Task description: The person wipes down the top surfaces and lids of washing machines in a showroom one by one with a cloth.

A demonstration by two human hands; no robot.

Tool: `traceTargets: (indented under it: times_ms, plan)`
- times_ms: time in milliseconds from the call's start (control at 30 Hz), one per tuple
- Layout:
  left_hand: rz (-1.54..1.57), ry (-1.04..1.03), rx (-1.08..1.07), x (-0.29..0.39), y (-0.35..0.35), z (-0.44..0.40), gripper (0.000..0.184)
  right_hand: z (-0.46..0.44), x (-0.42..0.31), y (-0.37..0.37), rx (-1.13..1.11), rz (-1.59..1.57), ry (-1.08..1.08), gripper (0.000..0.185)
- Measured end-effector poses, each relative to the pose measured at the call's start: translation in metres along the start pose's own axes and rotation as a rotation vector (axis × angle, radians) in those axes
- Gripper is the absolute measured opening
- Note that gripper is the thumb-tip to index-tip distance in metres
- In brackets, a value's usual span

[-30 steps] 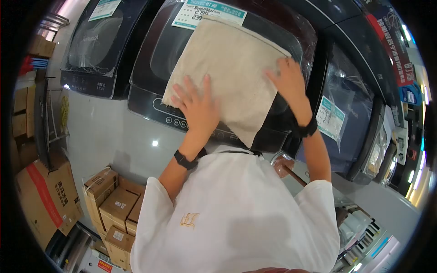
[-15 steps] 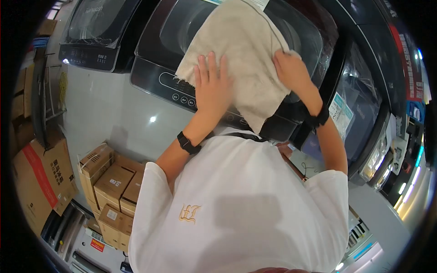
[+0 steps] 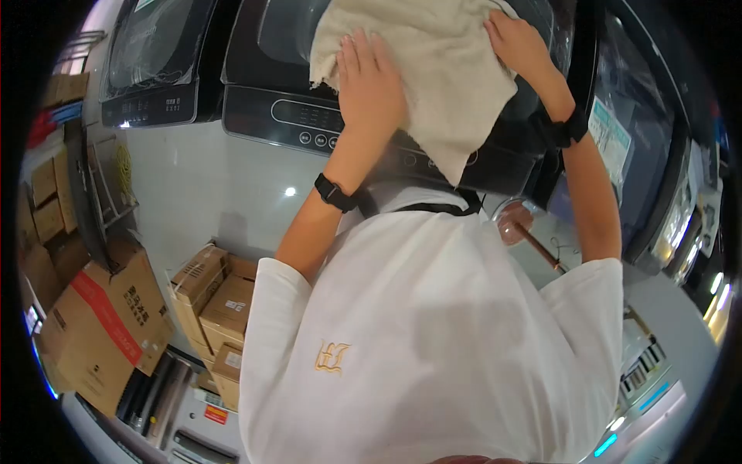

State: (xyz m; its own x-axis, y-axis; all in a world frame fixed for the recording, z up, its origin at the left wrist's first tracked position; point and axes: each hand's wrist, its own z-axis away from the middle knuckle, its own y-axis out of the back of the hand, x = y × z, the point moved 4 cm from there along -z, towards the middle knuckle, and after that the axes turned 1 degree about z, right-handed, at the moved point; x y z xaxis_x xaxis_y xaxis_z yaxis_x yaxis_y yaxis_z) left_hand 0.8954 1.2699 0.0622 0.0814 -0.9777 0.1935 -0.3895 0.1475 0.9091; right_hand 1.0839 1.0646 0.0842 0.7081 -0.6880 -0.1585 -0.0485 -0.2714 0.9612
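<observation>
A beige cloth (image 3: 433, 69) with a frayed edge lies spread over the lid of a dark top-loading washing machine (image 3: 247, 100). My left hand (image 3: 371, 89) rests flat on the cloth's left part, fingers stretched out. At the upper right, my right hand (image 3: 527, 52) pinches the cloth's edge between curled fingers. One pointed corner of the cloth hangs over the control panel (image 3: 301, 116), hiding part of its buttons. Black bands circle both wrists.
Another dark washing machine (image 3: 151, 77) stands to the left. A plastic-wrapped appliance (image 3: 634, 155) with a label is at the right. Stacked cardboard boxes (image 3: 224, 301) and a large carton (image 3: 108, 332) sit on the lower left floor. A brown stick (image 3: 541, 247) shows behind me.
Both hands and the cloth sit higher in the view, farther from my body. The right hand still grips the cloth's edge. The whole view has shifted a little.
</observation>
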Motion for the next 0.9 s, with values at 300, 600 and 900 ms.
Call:
traceTargets:
  times_ms: [300, 600, 900]
  plan:
    - [-0.023, -0.066, 0.074, 0.025, 0.008, 0.035, 0.054, 0.085, -0.100, -0.010, -0.089, -0.073, 0.132, 0.015]
    - [0.251, -0.155, -0.282, 0.099, 0.045, 0.138, 0.058, 0.199, -0.161, -0.009, -0.014, -0.291, -0.087, 0.013]
    - [0.312, -0.410, -0.601, 0.170, 0.041, 0.226, 0.051, 0.342, -0.158, -0.009, 0.069, -0.547, -0.531, 0.015]
